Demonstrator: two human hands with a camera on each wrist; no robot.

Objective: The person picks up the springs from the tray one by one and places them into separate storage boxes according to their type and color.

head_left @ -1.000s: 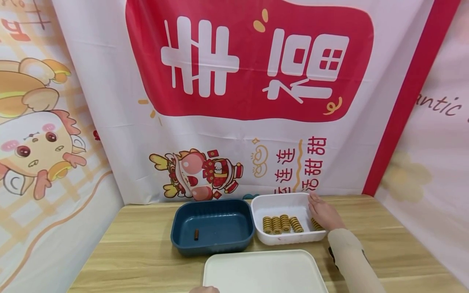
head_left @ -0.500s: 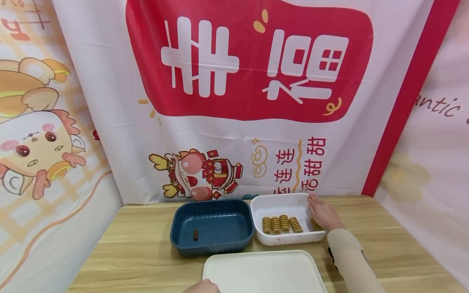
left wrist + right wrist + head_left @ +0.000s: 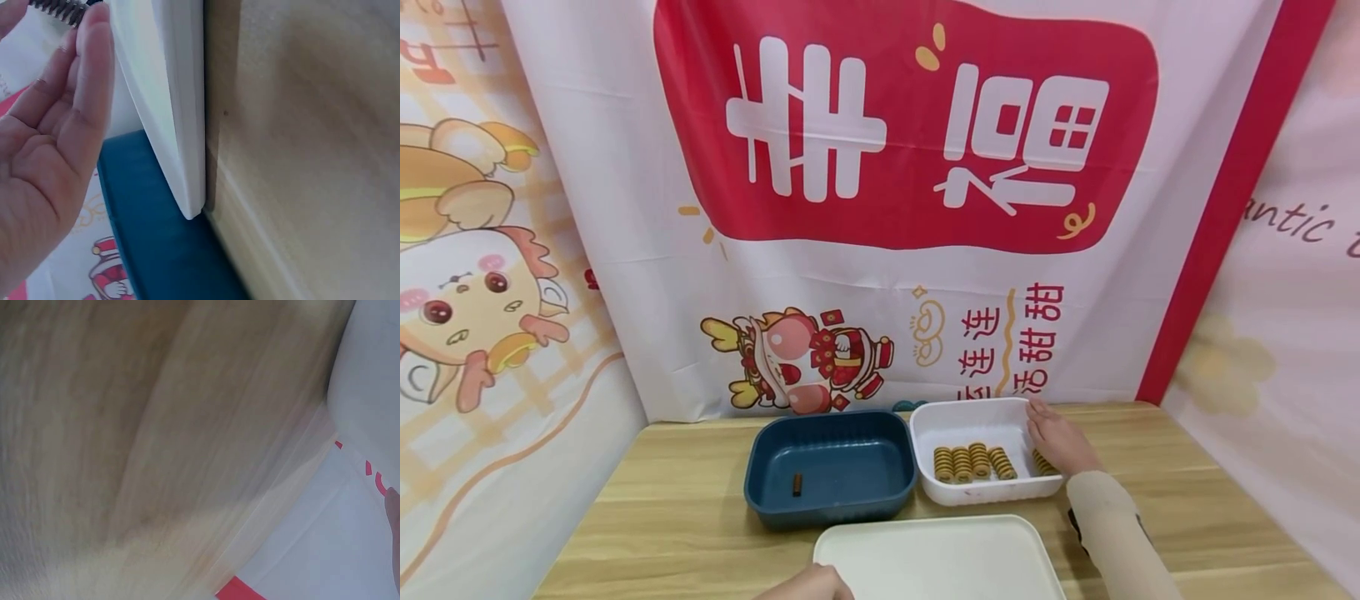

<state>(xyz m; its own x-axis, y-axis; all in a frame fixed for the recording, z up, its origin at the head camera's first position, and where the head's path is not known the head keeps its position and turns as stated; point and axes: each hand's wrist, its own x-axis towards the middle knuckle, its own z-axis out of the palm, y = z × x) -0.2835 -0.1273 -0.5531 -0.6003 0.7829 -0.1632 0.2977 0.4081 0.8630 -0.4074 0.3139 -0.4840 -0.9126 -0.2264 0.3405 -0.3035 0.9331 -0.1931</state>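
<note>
In the left wrist view my left hand [image 3: 47, 153] pinches a dark ribbed coil spring [image 3: 59, 9] between thumb and fingertips. From the head view only the back of that hand shows, at the near left edge of the cream tray [image 3: 943, 554]. My right hand [image 3: 1062, 440] lies across the right end of the white box [image 3: 943, 493], its fingers straight and resting on the far right corner of the rim. Inside that box stand several yellow ribbed coil springs [image 3: 979, 460]. One more yellow spring [image 3: 1043, 464] is partly covered by my right hand.
A dark blue box [image 3: 831, 508] stands left of the white box, with one small brown cylinder [image 3: 797, 485] inside. All of this sits on a wooden table [image 3: 662, 500]. A printed red and white banner [image 3: 895, 267] hangs right behind.
My left hand has come further into view from below, along the tray's left edge. My right hand stays on the white box. The view has shifted slightly.
</note>
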